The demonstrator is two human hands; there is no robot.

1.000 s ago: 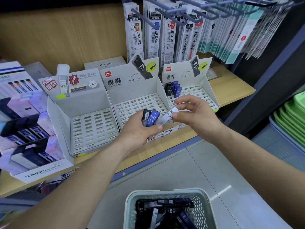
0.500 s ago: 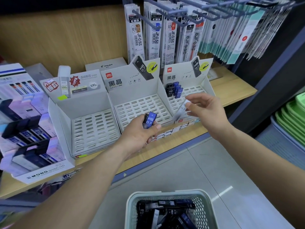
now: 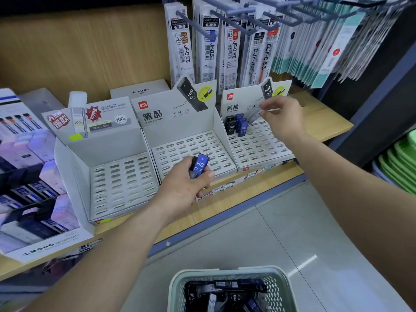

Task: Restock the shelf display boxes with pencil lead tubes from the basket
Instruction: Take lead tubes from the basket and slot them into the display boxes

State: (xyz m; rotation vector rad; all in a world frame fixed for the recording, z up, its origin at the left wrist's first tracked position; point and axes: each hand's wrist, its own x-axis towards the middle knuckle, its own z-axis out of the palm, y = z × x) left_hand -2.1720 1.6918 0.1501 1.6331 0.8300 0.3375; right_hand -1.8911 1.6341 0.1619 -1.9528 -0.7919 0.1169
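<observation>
Gripping blue tube point(image 3: 199, 165) upright, left fingers point(image 3: 208, 175); right fingers point(image 3: 266, 106) pinch tilted pale tube point(image 3: 254, 118).

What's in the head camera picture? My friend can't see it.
A person's right hand pinches a pale lead tube over the right display box, where a few tubes stand at the back. The left hand holds a blue HB 0.7 tube by the middle box; a basket of tubes sits below.

blue tube point(image 3: 199, 165), white slotted display boxes point(image 3: 191, 147), pale green latticed basket point(image 3: 231, 274).
</observation>
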